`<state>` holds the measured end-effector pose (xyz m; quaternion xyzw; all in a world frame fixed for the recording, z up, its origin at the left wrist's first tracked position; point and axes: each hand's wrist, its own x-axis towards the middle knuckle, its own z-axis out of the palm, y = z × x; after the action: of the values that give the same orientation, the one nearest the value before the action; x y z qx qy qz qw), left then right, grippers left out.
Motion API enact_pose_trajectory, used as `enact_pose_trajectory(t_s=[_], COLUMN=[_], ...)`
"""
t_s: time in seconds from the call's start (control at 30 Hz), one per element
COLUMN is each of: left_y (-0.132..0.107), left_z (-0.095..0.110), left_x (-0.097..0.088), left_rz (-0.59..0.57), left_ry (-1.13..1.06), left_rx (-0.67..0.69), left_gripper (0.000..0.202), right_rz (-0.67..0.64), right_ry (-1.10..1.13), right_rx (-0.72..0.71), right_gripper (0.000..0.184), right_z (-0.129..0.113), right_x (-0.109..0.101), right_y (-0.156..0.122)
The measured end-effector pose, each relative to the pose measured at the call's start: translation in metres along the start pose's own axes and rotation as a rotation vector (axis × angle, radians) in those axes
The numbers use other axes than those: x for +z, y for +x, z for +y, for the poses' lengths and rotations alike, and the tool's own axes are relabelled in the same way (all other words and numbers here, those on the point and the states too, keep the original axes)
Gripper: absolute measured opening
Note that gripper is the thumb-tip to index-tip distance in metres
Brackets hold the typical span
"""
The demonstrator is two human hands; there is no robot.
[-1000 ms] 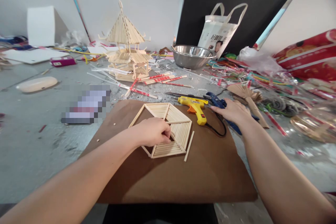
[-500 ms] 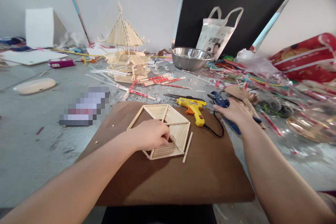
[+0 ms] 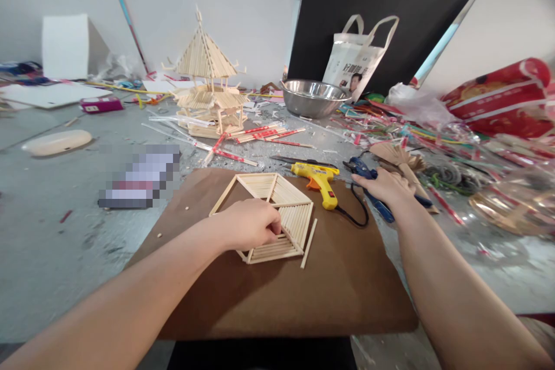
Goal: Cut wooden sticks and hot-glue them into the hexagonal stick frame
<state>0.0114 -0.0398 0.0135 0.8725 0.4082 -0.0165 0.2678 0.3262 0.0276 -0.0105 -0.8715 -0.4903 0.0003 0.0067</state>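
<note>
A flat hexagonal frame of thin wooden sticks [image 3: 286,199] lies on a brown board [image 3: 303,295]. My left hand [image 3: 249,224] rests on the frame's near part with its fingers curled and pinched at the sticks. One loose stick [image 3: 309,235] lies just right of the frame. My right hand [image 3: 384,186] lies over a blue-handled tool [image 3: 362,169] at the board's right edge, fingers closed on it. A yellow glue gun [image 3: 319,178] with a black cord sits between the frame and that hand.
A stick-built pagoda model [image 3: 208,89] stands behind, with red-wrapped chopsticks [image 3: 260,133] around it. A steel bowl [image 3: 313,97], a white tote bag [image 3: 356,55] and a red package [image 3: 498,98] are at the back right. Wrappers and a wooden fan piece [image 3: 401,156] litter the right side.
The view has drifted slightly. My right hand has shifted a little left along the blue tool. My left hand stays on the stick frame.
</note>
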Motion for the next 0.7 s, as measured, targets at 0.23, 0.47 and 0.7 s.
enact_pose_trajectory(t_s=[0.23, 0.47, 0.7], left_y=[-0.001, 0.002, 0.003], left_z=[0.002, 0.001, -0.001], left_x=[0.000, 0.003, 0.005], left_rz=[0.007, 0.034, 0.069], left_ry=[0.002, 0.044, 0.065], left_rx=[-0.008, -0.028, -0.024], left_gripper=[0.020, 0.019, 0.015], right_rz=[0.092, 0.395, 0.243], right_ry=[0.043, 0.173, 0.066], right_rx=[-0.055, -0.544, -0.498], right_gripper=[0.076, 0.045, 0.044], right_z=[-0.003, -0.030, -0.055], right_x=[-0.008, -0.014, -0.009], right_y=[-0.009, -0.039, -0.062])
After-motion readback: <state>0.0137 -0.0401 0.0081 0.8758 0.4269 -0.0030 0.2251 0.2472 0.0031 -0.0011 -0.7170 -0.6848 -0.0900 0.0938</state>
